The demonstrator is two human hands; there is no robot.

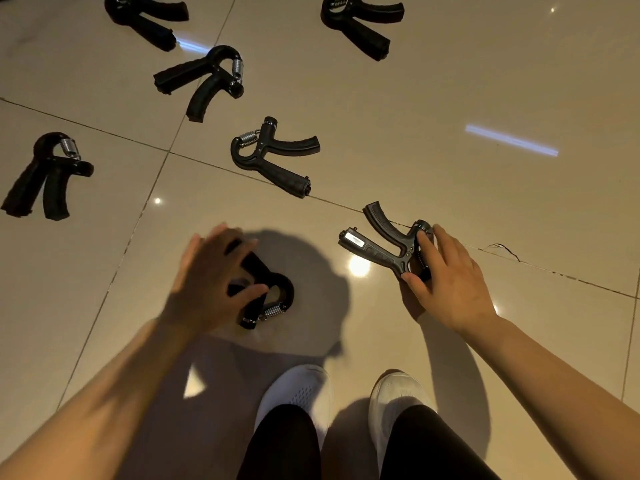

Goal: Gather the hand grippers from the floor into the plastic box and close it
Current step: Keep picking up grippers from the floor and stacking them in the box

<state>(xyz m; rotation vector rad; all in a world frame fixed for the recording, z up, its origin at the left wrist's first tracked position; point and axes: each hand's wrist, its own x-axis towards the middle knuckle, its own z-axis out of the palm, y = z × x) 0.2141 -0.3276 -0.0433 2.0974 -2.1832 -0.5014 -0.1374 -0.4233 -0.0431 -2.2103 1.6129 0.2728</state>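
Note:
Several black hand grippers with steel springs lie scattered on the beige tiled floor. My left hand closes over one hand gripper near my feet, fingers wrapped on its handles, spring end pointing toward me. My right hand pinches the spring end of a second hand gripper, whose handles point left and up. Further off lie a middle gripper, one beyond it, a far-left one, and two at the top edge. No plastic box is in view.
My white shoes and dark trouser legs stand at the bottom centre. Tile grout lines cross the floor, with a small crack to the right. Bright light reflections show on the glossy tiles.

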